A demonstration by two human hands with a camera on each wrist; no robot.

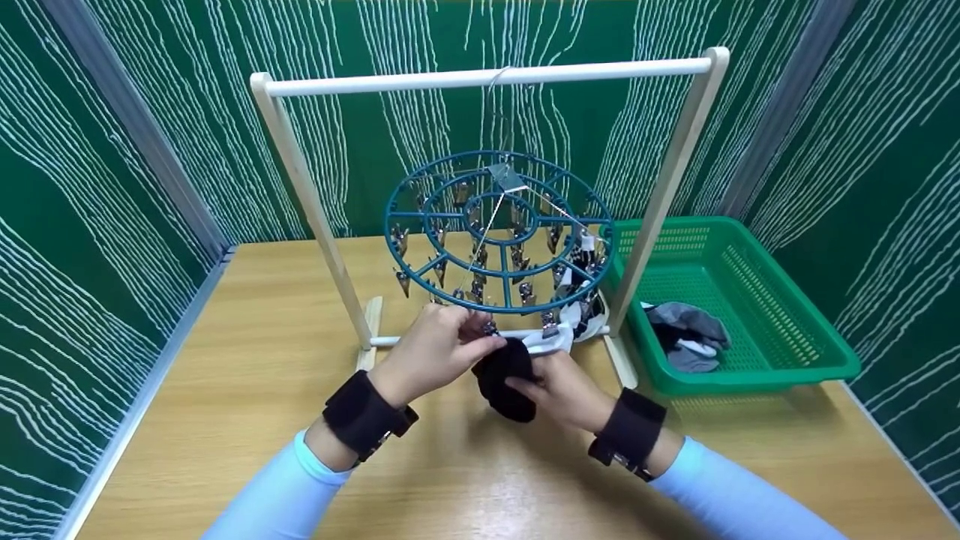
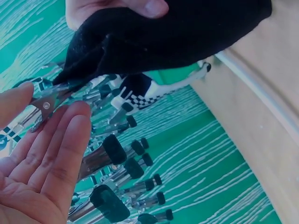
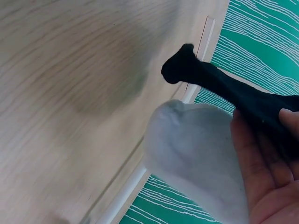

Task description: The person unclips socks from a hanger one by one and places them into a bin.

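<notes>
A black sock (image 1: 506, 394) hangs between both hands below the front rim of a round blue-green clip hanger (image 1: 442, 295). My left hand (image 1: 435, 345) pinches a metal clip (image 2: 46, 106) between thumb and fingers. In the left wrist view the sock's edge lies at the clip's tip; whether the clip bites it I cannot tell. The right hand (image 1: 566, 390) holds the sock's body between thumb and fingers, its toe drooping. Just right of it a white sock (image 3: 191, 154) hangs from the hanger. Behind that hangs a black-and-white checkered sock (image 2: 145, 95).
The hanger hooks over the white bar (image 1: 390, 81) of a wooden stand on the table (image 1: 262, 420). Several other clips dangle from its rings. At the right stands a green basket (image 1: 757, 381) with grey, white and dark socks (image 1: 690, 330) inside.
</notes>
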